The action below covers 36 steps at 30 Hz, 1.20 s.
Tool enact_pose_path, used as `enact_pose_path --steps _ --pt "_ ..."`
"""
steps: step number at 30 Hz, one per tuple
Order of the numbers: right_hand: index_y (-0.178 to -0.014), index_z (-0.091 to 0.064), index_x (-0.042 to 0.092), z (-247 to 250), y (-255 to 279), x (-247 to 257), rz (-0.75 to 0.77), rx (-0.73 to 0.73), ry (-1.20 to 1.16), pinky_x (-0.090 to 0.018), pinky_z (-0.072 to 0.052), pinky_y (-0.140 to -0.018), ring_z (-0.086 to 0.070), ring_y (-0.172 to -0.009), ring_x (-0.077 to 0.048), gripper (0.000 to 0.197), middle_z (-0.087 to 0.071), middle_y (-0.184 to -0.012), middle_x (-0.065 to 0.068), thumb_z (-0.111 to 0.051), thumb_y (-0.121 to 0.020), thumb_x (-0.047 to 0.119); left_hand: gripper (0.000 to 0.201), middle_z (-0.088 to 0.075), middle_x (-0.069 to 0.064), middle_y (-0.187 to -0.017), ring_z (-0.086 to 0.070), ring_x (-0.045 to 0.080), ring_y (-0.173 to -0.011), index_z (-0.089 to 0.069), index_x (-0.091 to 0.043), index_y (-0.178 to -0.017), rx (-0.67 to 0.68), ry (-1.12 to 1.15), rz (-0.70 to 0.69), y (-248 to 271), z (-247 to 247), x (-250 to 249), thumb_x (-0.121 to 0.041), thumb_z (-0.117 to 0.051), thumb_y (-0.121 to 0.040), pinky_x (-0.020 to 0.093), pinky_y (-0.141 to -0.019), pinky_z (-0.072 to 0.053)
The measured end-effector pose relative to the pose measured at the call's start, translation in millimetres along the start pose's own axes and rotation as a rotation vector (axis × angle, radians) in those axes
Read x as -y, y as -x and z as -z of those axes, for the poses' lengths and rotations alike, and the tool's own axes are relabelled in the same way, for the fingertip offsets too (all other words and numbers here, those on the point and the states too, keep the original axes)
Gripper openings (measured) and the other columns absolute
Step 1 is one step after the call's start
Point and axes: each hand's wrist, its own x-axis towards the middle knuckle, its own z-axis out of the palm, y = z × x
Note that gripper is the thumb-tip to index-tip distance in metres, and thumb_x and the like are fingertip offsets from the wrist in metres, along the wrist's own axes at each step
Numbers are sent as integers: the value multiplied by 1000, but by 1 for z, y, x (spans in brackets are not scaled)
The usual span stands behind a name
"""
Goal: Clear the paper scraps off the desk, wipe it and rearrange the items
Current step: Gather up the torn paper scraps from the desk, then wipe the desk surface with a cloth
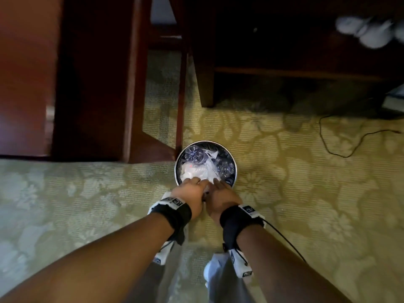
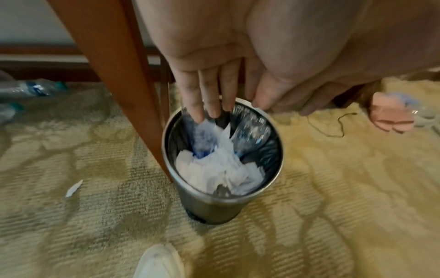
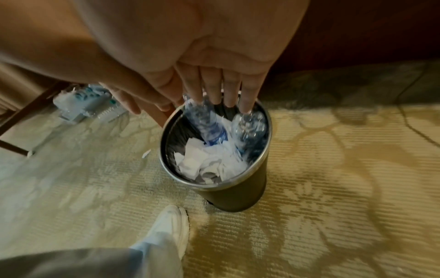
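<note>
Left hand [image 1: 192, 193] and right hand [image 1: 220, 196] released over bin [image 2: 209, 206], contents blurred; only wrist views show stray scrap [image 2: 74, 188] beside bin

Crumpled white paper scraps [image 2: 221, 173] lie heaped inside a round metal waste bin [image 2: 209, 210] that stands on patterned carpet [image 2: 95, 225]. The pieces are torn and creased, piled loosely on the side of the bin nearest the person, the top of the heap close under the rim. They press against two clear plastic bottles [image 3: 212, 124] standing at the bin's far side, bases uppermost. One small white scrap [image 2: 74, 188] lies flat on the carpet outside the bin, near its wall but apart from it.
</note>
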Motion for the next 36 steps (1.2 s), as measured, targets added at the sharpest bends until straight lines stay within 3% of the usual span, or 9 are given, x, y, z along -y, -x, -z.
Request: enact_pose_path --steps 4,9,11,14,19,26,31,36 --pt "-153 -22 15 52 92 15 18 -87 -4 -36 -22 -117 -17 -147 -25 52 -16 -162 -6 -28 -104 32 45 -47 4 -139 -47 28 -124 -46 -26 -139 -104 14 -42 71 67 -29 -27 -49 -95 42 -93 -49" --pt "-150 -29 23 114 214 24 2 -213 -42 -36 -37 -106 -38 -135 -27 51 -37 -152 -8 -35 -100 29 47 -38 2 -150 -35 27 -137 -38 -27 -145 -131 55 -60 165 143 -44 -37 -39 -99 44 -105 -43" --pt "-146 -36 22 143 261 27 -11 -252 -48 -37 -39 -103 -45 -129 -29 47 -45 -145 -11 -35 -100 32 48 -40 1 -148 -35 26 -135 -37 -29 -146 -171 71 -58 204 178 -47 -38 -38 -99 42 -105 -43" --pt "-138 -44 17 196 331 36 -49 -329 -42 -36 -42 -100 -49 -125 -31 42 -50 -140 -11 -37 -101 35 45 -45 1 -141 -40 25 -128 -43 -25 -142 -279 94 -10 257 238 -52 -41 -33 -101 40 -102 -43" --pt "-142 -44 22 283 411 61 -20 -526 -29 -39 -42 -104 -46 -128 -28 46 -50 -141 -6 -37 -100 40 45 -49 1 -138 -43 26 -127 -44 -28 -141 -465 178 -22 316 343 -57 -44 -30 -101 41 -100 -43" --pt "-135 -50 25 365 458 106 15 -786 -71 -39 -43 -102 -49 -124 -28 40 -55 -135 -5 -35 -100 36 46 -52 3 -136 -45 28 -125 -44 -27 -141 -641 148 -146 347 452 -67 -45 -30 -101 42 -99 -44" --pt "-135 -51 25 386 454 127 24 -834 -128 -38 -42 -103 -51 -122 -26 39 -57 -134 -4 -37 -100 34 46 -51 2 -139 -44 26 -127 -44 -27 -142 -623 53 -194 338 482 -61 -45 -31 -101 43 -102 -42" --pt "-133 -51 26 401 431 126 -9 -791 -178 -39 -46 -99 -53 -119 -26 38 -58 -130 -3 -39 -99 36 44 -53 2 -135 -46 25 -124 -47 -27 -138 -557 13 -213 313 504 -44 -46 -32 -101 42 -102 -43"
